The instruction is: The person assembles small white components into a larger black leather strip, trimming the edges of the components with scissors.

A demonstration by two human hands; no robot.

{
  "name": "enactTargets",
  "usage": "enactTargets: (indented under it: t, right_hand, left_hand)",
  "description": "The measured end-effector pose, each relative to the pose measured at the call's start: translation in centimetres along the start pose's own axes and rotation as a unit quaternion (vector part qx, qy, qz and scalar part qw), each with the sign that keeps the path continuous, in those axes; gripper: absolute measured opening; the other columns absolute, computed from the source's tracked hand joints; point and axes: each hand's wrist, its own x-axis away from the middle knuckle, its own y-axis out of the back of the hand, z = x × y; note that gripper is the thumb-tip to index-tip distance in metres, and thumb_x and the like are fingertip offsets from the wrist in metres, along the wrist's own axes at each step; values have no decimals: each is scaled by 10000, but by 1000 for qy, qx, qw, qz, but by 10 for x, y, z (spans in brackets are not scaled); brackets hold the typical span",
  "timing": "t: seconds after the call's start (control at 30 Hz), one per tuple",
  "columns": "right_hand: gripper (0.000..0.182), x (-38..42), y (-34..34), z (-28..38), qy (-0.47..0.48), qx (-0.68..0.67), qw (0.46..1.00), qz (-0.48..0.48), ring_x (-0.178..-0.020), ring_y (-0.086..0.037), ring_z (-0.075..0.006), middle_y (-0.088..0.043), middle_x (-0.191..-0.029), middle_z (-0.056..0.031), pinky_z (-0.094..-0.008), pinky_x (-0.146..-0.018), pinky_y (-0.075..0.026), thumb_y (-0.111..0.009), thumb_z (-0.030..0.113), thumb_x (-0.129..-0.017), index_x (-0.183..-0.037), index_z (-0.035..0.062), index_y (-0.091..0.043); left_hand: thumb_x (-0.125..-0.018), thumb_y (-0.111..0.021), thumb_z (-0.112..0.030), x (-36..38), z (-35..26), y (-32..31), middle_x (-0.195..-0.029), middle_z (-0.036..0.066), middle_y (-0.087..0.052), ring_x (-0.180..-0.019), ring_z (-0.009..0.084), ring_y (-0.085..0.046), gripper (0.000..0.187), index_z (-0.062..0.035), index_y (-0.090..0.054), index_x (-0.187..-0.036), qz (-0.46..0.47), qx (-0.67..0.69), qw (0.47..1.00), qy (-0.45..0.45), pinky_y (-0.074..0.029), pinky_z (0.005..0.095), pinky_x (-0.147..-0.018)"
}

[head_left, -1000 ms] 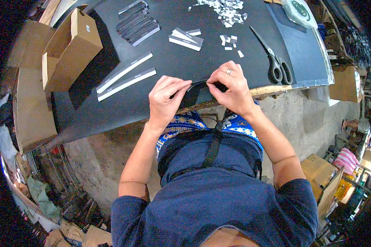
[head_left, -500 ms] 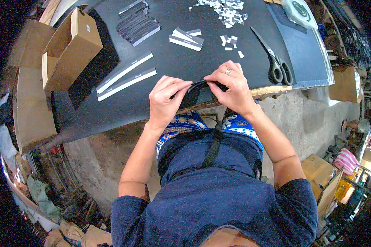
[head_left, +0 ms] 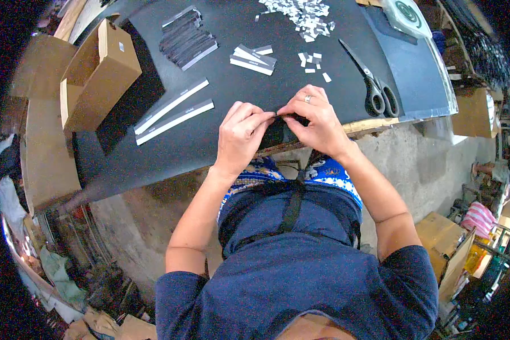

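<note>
Two bare hands meet at the front edge of the black-topped bench (head_left: 116, 164), near the centre of the frame, pinching a thin, dark, flexible-looking piece (head_left: 277, 116) between them; its far ends are hidden by the fingers. The step in hand looks like fine fingertip work on that piece, and the next move seems to call for a light, steady pinch, since barely any of it shows between the tips. Both grips are narrow: the left hand (head_left: 241, 135) has thumb and forefinger closed on one side, and the right hand (head_left: 317, 123), with a ring, closes likewise on the other. How firmly they press, I cannot tell. Left of the hands lie two long black-and-white printed strips (head_left: 177, 123), apart from the fingers. Farther up are some shorter black-and-white strips (head_left: 254, 63), small white-and-grey cut pieces (head_left: 306, 18) at the top, and black-handled scissors (head_left: 368, 73) to the right, untouched.
</note>
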Motion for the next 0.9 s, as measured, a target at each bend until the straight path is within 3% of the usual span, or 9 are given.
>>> enactTargets:
  t: [0.17, 0.23, 0.3, 0.37, 0.43, 0.57, 0.67, 0.73, 0.9]
  right_hand:
    - [169, -1, 13, 5, -63, -26, 997, 34, -834, -603, -228, -646, -808, -50, -346, -833, -438, -714, 20, -708, -867, 75, -696]
    - [175, -1, 17, 8, -147, -127, 980, 48, -817, -622, -170, -664, -831, -52, -310, -798, -473, -700, 28, -755, -927, 57, -688]
    - [207, -1, 18, 9, -184, -178, 966, 41, -794, -634, -176, -672, -827, -61, -308, -764, -486, -706, 51, -754, -959, 59, -678]
    - [242, 0, 20, 8, -221, -228, 948, 34, -771, -646, -181, -680, -824, -70, -306, -730, -500, -711, 74, -752, -990, 61, -668]
    - [276, 1, 23, 6, -234, -227, 944, 50, -781, -648, -139, -677, -820, -67, -286, -713, -509, -705, 67, -752, -1023, 58, -655]
    - [283, 6, 24, 7, -238, -253, 937, 30, -803, -651, -130, -672, -814, -64, -287, -735, -508, -706, 73, -751, -1028, 56, -651]
    - [298, 8, 26, 7, -228, -239, 943, 30, -806, -660, -170, -675, -860, -86, -308, -732, -517, -716, 80, -744, -1034, 57, -648]
    - [315, 7, 32, 10, -133, -159, 977, 43, -850, -646, -237, -657, -886, -98, -347, -781, -501, -734, 89, -720, -1022, 63, -652]
    - [309, 8, 42, 9, -58, -34, 995, 77, -897, -595, -290, -616, -850, -94, -396, -826, -443, -736, 109, -703, -1000, 71, -658]
  left_hand:
    - [-725, -725, -19, -9, -6, 10, -756, 68, -632, -712, 193, -593, 118, -27, -718, -843, 26, 52, 998, 33, -476, 300, -636]
    - [-741, -715, -2, -13, -10, 19, -799, 78, -671, -754, 161, -637, 114, -16, -711, -855, 101, 129, 977, 140, -493, 284, -695]
    - [-770, -714, -12, -17, -10, 22, -814, 75, -675, -745, 131, -646, 94, 4, -706, -862, 124, 127, 974, 143, -507, 267, -672]
    - [-804, -709, -28, -16, -7, 19, -831, 70, -676, -733, 134, -661, 94, 13, -708, -888, 163, 275, 911, 258, -521, 248, -652]
    - [-816, -702, -32, -17, -12, 14, -807, 64, -662, -718, 136, -668, 112, 34, -706, -907, 152, 307, 899, 271, -529, 236, -641]
    - [-834, -699, -42, -11, -12, -1, -843, 61, -675, -718, 134, -670, 128, 17, -710, -948, 122, 334, 893, 276, -532, 233, -631]
    - [-832, -696, -45, -16, -15, 1, -810, 69, -676, -695, 131, -667, 143, 29, -709, -954, 131, 319, 897, 275, -531, 233, -615]
    - [-834, -692, -47, -17, -13, 2, -806, 75, -680, -683, 128, -664, 153, 31, -711, -965, 142, 316, 897, 274, -535, 231, -613]
    - [-829, -694, -40, -22, -14, 7, -782, 70, -677, -672, 122, -660, 159, 26, -712, -973, 162, 320, 883, 302, -525, 232, -608]
